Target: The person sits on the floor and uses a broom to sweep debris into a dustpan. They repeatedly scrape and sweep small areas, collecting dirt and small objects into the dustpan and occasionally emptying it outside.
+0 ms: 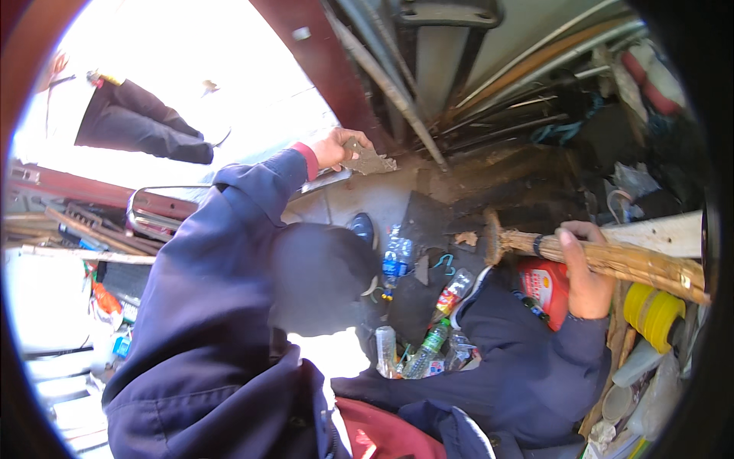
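Note:
My left hand (pixel 332 148) reaches forward near a dark red door frame and pinches a torn, flat grey-brown scrap (pixel 371 161), perhaps cardboard. My right hand (pixel 588 287) grips a straw broom (pixel 636 263) by its bundled handle, with a dark band in front of the fingers. Its worn bristle end (pixel 493 236) points to the middle of the floor. Under and around the broom lie dark flat sheets (pixel 421 224), with a small tan scrap (pixel 467 238) on them. A dark shoe (pixel 362 228) stands on the tiles between my arms.
Plastic bottles (pixel 397 252) and a blue hook (pixel 444 263) litter the floor. A red jug (pixel 545 287) and a yellow ribbed object (pixel 651 315) stand at the right. Poles (pixel 395 86) lean ahead. Another person's dark-trousered legs (pixel 143 123) show outside at the upper left.

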The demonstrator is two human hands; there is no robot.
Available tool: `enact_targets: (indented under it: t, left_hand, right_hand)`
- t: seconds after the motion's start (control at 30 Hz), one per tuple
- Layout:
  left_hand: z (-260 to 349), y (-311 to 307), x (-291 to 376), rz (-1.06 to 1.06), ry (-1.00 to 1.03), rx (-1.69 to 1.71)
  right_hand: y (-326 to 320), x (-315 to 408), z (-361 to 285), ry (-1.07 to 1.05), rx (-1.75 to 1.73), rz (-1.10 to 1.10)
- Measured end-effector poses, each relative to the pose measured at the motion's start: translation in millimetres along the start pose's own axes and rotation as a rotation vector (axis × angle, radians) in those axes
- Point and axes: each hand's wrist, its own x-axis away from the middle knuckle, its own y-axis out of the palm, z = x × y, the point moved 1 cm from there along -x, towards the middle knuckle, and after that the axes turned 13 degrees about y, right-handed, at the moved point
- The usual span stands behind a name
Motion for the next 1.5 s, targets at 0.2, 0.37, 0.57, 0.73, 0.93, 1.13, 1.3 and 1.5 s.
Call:
enact_targets:
  t: [0.2, 0.37, 0.57, 0.73, 0.93, 1.13, 1.3, 1.5]
  left_hand:
    - [-90, 3, 101, -0.145, 0.086, -0.595]
    - [-148, 25, 143, -0.394, -0.359, -0.849]
    - [-182, 31, 162, -0.577, -0.739, -1.142]
    - [-164, 45, 138, -0.382, -0.479, -1.008]
    - [-102, 73, 34, -0.127, -0.073, -0.706]
    - [-13, 85, -81, -0.267, 0.366, -0.643]
    - [25, 170, -166, -0.352, 0.28, -0.707]
    - [-12, 295, -198, -0.079, 0.145, -0.599]
  right_hand:
    - [-11, -4, 12, 0.054, 0.102, -0.028]
    - [-25, -14, 24, 0.067, 0.208, 0.027]
    - [-29, -17, 30, 0.114, 0.215, 0.044]
    - [-19, -16, 17, 0.132, 0.173, 0.072]
    - [-4, -7, 0, 0.077, 0.204, 0.09]
    - [-3, 2, -6, 0.104, 0.034, 0.069]
    - [-7, 2, -5, 0.11, -0.052, 0.115]
    - [-24, -3, 1, 0.088, 0.09, 0.17]
